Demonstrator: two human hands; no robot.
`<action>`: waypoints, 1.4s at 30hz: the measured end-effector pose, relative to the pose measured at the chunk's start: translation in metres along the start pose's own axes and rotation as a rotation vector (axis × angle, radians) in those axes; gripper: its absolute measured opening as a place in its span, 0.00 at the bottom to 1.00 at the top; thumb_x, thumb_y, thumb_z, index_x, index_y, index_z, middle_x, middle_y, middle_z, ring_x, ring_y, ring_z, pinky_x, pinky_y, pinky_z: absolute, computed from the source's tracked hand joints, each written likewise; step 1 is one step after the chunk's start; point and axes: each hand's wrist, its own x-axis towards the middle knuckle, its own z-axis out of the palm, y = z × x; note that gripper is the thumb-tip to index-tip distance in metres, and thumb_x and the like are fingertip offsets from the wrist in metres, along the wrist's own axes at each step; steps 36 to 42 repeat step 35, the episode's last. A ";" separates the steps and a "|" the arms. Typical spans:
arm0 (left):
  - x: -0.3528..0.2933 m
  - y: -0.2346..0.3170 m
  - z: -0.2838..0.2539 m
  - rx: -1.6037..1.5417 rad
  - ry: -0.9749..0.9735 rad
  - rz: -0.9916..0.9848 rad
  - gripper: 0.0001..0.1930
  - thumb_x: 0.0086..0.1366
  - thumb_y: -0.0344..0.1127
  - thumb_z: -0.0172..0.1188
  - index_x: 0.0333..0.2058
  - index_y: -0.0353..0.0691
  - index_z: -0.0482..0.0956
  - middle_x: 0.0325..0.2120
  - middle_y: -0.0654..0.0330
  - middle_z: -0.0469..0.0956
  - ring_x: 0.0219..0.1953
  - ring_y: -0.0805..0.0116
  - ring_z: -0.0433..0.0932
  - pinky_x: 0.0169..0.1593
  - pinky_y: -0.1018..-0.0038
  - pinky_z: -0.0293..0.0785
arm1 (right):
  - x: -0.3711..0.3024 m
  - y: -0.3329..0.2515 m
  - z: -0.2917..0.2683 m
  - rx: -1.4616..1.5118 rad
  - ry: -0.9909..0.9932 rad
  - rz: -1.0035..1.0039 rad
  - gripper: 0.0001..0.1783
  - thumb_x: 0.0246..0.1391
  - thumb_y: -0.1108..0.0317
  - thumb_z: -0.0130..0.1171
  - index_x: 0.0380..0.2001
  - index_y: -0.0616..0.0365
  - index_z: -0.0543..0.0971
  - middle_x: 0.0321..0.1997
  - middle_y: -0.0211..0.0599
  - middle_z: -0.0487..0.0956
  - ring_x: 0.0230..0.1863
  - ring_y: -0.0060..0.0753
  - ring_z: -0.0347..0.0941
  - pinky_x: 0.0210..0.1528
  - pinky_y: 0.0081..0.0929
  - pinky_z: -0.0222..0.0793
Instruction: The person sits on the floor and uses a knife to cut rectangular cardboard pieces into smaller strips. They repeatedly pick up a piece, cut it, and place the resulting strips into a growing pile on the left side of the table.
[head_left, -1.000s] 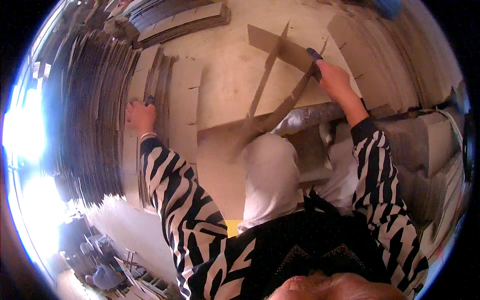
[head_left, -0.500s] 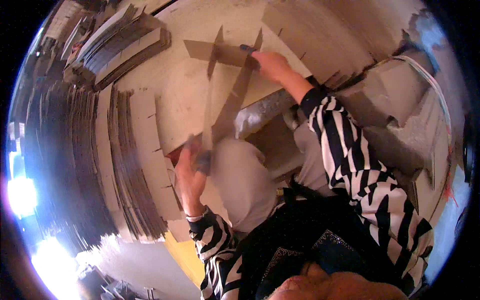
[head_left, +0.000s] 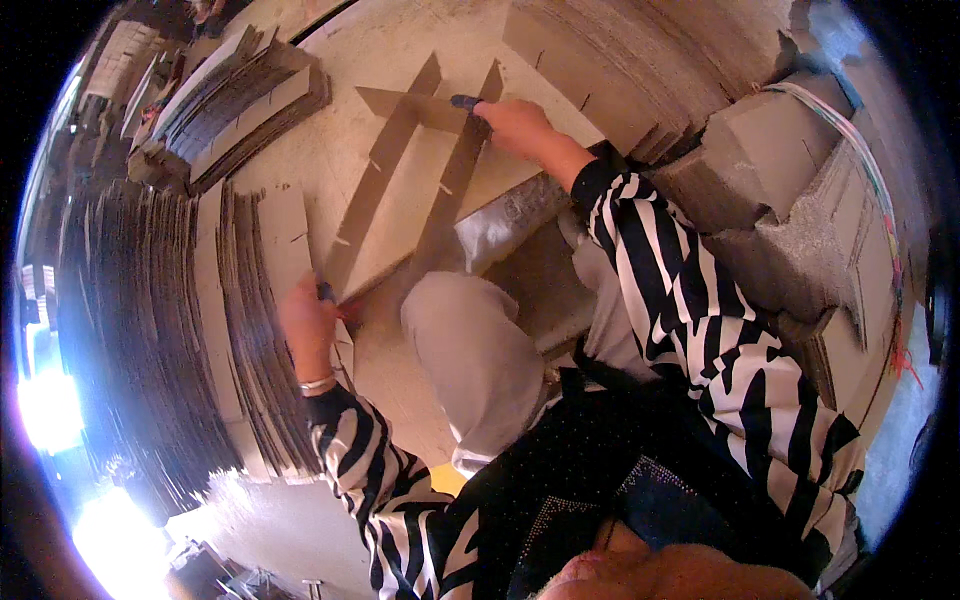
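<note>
A partly assembled cardboard divider rests on the board, with two long slotted strips side by side and a short cross strip (head_left: pixel 378 101) through their far parts. My right hand (head_left: pixel 515 128) pinches it where the cross strip meets the right long strip (head_left: pixel 455 180); a dark cover shows on a fingertip. My left hand (head_left: pixel 308 325), slightly blurred, is closed at the near end of the left long strip (head_left: pixel 375 180). One of its fingertips also has a dark cover, and its thumb is partly hidden. This hand lies beside a row of upright cardboard strips (head_left: pixel 285 230).
More cardboard strips (head_left: pixel 130 310) stand packed on the left. Another stack (head_left: pixel 250 120) lies at the far left. Large cardboard sheets (head_left: pixel 620 70) lie at the far right, with cut stacks (head_left: pixel 780 160) and a bundle of cords (head_left: pixel 850 145) nearer. My knee (head_left: pixel 470 340) meets the board's near edge.
My left hand has swung left with the near end of the left strip, so the two long strips now stand apart and nearly parallel. My right hand has shifted slightly left with the divider.
</note>
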 end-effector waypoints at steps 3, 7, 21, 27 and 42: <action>-0.029 0.004 0.060 -0.259 0.237 0.055 0.18 0.58 0.27 0.57 0.49 0.35 0.74 0.41 0.44 0.77 0.44 0.46 0.75 0.46 0.59 0.71 | -0.004 0.010 -0.013 -0.006 -0.009 0.125 0.17 0.45 0.67 0.57 0.42 0.48 0.76 0.40 0.43 0.78 0.46 0.51 0.74 0.43 0.52 0.69; -0.062 0.043 0.112 -0.617 0.559 -0.058 0.20 0.65 0.30 0.55 0.54 0.28 0.69 0.48 0.43 0.73 0.50 0.49 0.72 0.55 0.63 0.67 | -0.018 0.060 -0.049 -0.318 0.062 0.370 0.26 0.45 0.57 0.64 0.49 0.46 0.74 0.60 0.40 0.68 0.63 0.51 0.60 0.56 0.61 0.57; 0.018 0.044 0.100 -0.325 0.488 0.010 0.20 0.61 0.37 0.59 0.51 0.37 0.75 0.55 0.47 0.69 0.57 0.47 0.67 0.58 0.62 0.63 | -0.034 0.068 -0.082 -0.080 0.376 0.170 0.20 0.46 0.71 0.58 0.46 0.54 0.73 0.45 0.46 0.77 0.50 0.56 0.71 0.46 0.46 0.67; 0.028 0.029 0.045 -0.198 0.275 0.154 0.18 0.59 0.44 0.58 0.46 0.42 0.78 0.43 0.51 0.78 0.45 0.50 0.77 0.46 0.60 0.71 | -0.046 -0.040 -0.056 0.468 0.030 -0.136 0.19 0.48 0.73 0.55 0.46 0.62 0.69 0.43 0.55 0.76 0.46 0.57 0.71 0.44 0.41 0.67; 0.073 0.056 0.068 0.048 -0.068 -0.013 0.25 0.54 0.44 0.61 0.51 0.45 0.74 0.42 0.54 0.80 0.46 0.54 0.78 0.47 0.50 0.70 | -0.046 -0.065 -0.038 0.231 -0.344 -0.134 0.23 0.49 0.73 0.58 0.51 0.61 0.68 0.48 0.56 0.76 0.52 0.47 0.73 0.50 0.39 0.67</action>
